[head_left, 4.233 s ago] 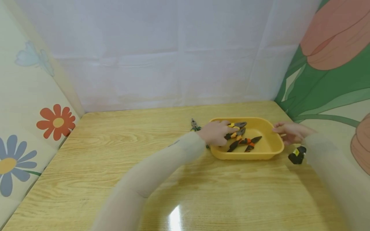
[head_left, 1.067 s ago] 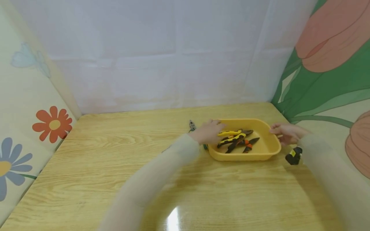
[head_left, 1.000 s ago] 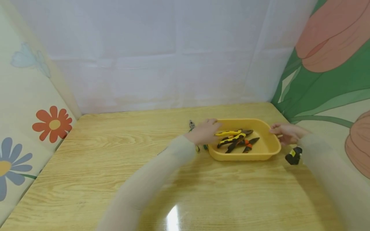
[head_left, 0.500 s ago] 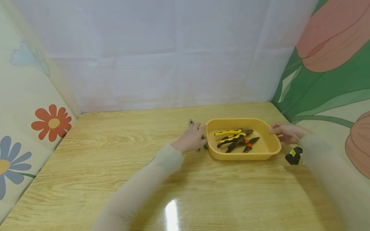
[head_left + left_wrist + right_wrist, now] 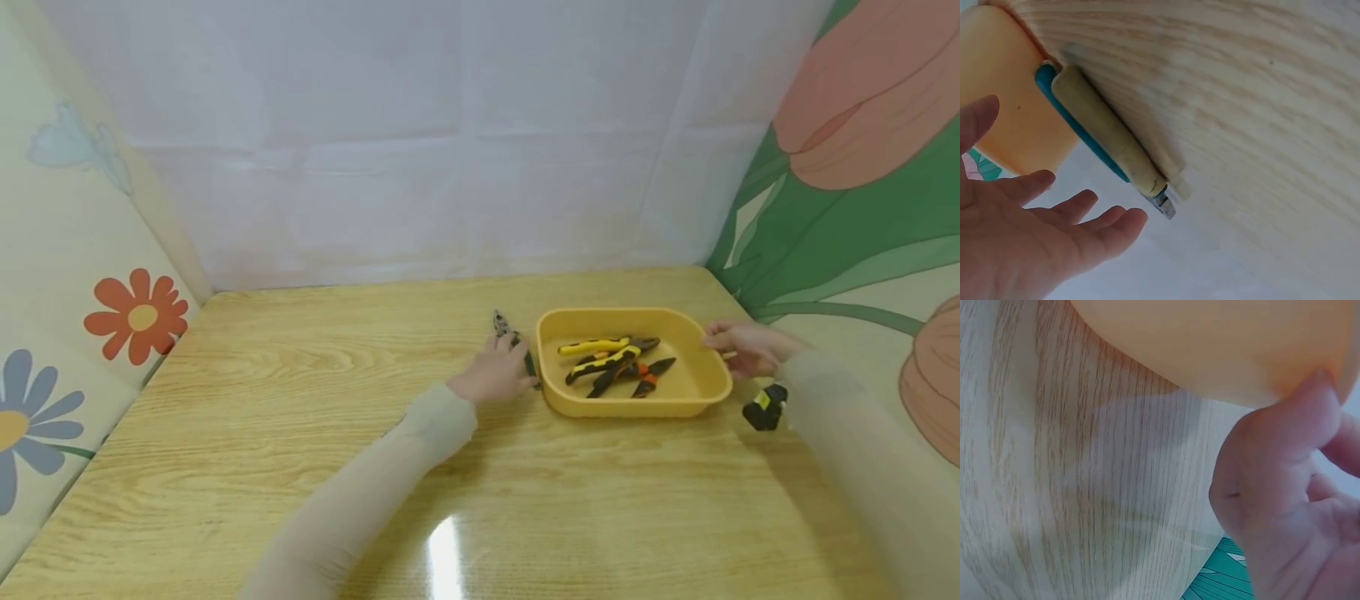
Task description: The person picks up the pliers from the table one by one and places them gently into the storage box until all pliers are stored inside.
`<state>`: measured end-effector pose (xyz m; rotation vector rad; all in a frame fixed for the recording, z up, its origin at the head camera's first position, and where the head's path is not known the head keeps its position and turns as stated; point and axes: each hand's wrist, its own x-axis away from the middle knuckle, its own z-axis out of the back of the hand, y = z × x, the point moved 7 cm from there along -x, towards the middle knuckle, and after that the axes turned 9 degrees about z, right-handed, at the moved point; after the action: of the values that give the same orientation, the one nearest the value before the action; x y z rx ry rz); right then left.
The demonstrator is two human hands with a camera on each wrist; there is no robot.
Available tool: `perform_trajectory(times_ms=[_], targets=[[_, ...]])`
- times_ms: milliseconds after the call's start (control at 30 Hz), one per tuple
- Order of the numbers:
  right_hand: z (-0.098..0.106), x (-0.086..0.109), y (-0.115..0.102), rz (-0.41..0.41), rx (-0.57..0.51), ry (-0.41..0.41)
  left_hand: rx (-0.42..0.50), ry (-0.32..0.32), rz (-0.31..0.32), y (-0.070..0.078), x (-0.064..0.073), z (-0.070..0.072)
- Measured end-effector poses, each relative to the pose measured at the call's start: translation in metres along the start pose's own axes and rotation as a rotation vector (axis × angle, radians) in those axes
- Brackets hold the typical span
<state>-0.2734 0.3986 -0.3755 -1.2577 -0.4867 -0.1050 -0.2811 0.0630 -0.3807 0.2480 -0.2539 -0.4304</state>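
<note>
My left hand (image 5: 491, 375), fingers spread, is over a pair of pliers (image 5: 501, 320) lying just left of the yellow plastic basin (image 5: 637, 407). In the left wrist view these pliers (image 5: 1110, 131) show a green and yellowish handle beside the basin's wall, and the fingertips (image 5: 1129, 222) look apart from them. My right hand (image 5: 746, 346) pinches the basin's right rim, thumb (image 5: 1310, 419) against its wall. Inside the basin lie yellow-and-black pliers (image 5: 615, 362), partly over other pliers; red-and-black ones (image 5: 648, 382) lie near the front wall.
A wooden table (image 5: 300, 358) bears everything, backed by a white cloth (image 5: 375, 167). Painted flower walls stand at both sides. A small black item with a yellow label (image 5: 765, 407) is beside the right wrist.
Yellow-and-black pliers now lie in the basin where my left hand was reaching in. That hand has since moved left, out over the green-handled pliers. My right hand has stayed at the rim.
</note>
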Motion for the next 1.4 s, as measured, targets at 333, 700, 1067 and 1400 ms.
perform_trajectory(times_ms=[333,700,1067,1400], targets=[[0.000,-0.001,0.001,0.003,0.004,-0.003,-0.051,-0.038,0.018,-0.001,-0.003,-0.009],[0.002,-0.001,0.001,0.001,0.009,-0.002,-0.039,-0.014,0.065,0.002,-0.008,-0.008],[0.003,-0.002,0.002,-0.003,0.004,0.000,0.041,0.023,0.195,0.000,-0.014,-0.012],[0.003,-0.003,0.003,-0.014,0.019,-0.007,-0.100,0.109,0.293,-0.004,-0.026,-0.030]])
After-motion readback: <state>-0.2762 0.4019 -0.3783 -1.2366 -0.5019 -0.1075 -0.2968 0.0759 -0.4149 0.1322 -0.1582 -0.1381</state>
